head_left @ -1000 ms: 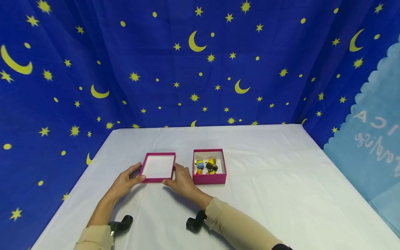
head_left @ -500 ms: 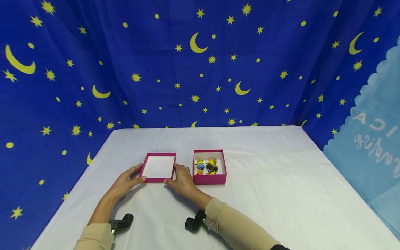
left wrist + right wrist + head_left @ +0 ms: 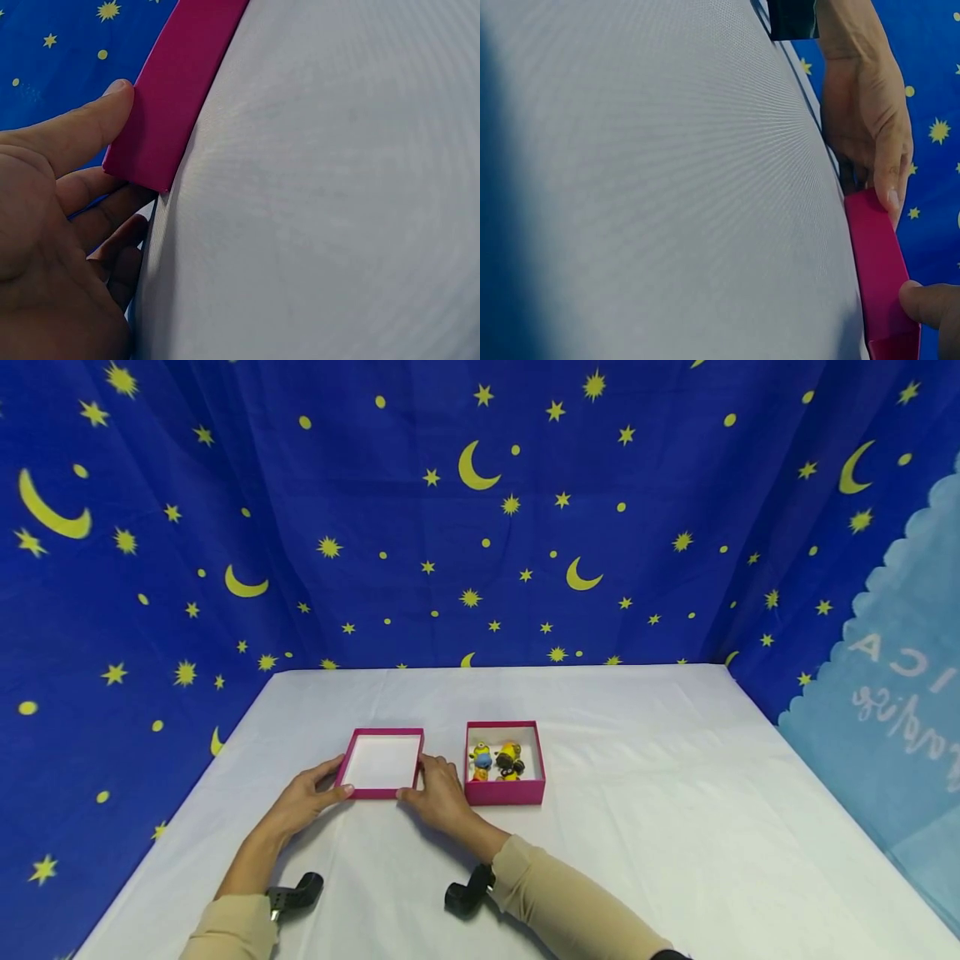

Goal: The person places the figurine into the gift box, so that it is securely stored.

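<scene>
A shallow pink box lid (image 3: 378, 793) lies hollow side up on the white table, its white inside showing. My left hand (image 3: 298, 803) holds its near left corner. In the left wrist view the thumb rests against the pink front wall (image 3: 161, 105) and the fingers lie along the side. At the near right corner, my right hand (image 3: 441, 797) grips the lid, thumb in front and fingers along the right wall; only its thumb (image 3: 932, 304) shows in the right wrist view. Just right of that hand stands the deeper pink box (image 3: 505, 792) with several yellow Minion figures (image 3: 482, 757) inside.
A white cloth (image 3: 645, 827) covers the table. Blue fabric (image 3: 390, 510) with yellow moons and stars hangs behind and at the sides. A light blue panel (image 3: 900, 693) with mirrored lettering is at the right. Black wrist devices (image 3: 467, 897) sit on both wrists.
The head view has shifted very slightly. Both hands keep their places on the lid, and neither the lid nor the box has visibly moved on the table.
</scene>
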The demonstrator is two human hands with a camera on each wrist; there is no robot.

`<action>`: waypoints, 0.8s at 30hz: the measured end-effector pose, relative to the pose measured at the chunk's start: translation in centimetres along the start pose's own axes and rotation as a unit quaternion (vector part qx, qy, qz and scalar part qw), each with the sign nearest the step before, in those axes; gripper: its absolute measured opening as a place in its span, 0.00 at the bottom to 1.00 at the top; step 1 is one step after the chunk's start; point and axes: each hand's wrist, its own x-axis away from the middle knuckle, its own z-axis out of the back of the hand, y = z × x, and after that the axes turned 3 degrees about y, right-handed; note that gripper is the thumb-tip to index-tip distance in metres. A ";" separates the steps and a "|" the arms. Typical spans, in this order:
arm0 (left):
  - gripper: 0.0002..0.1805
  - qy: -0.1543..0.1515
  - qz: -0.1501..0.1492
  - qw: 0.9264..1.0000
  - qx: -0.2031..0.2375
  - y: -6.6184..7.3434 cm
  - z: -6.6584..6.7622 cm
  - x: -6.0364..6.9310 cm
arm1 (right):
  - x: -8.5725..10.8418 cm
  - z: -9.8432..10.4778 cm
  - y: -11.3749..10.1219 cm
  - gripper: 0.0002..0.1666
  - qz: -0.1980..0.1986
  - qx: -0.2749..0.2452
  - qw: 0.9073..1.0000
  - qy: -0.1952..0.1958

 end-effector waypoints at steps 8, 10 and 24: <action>0.42 -0.004 0.014 1.000 -0.005 0.3 -0.1 0.1 | 0.0 0.1 0.0 0.36 0.003 -0.008 1.000 0.003; 0.42 -0.006 0.022 1.000 -0.005 0.4 0.0 0.3 | 0.0 0.2 0.0 0.36 0.003 -0.012 1.000 0.002; 0.43 0.003 0.030 1.000 -0.001 2.8 1.3 1.5 | 0.0 1.9 -1.1 0.38 0.001 -0.083 0.996 -0.008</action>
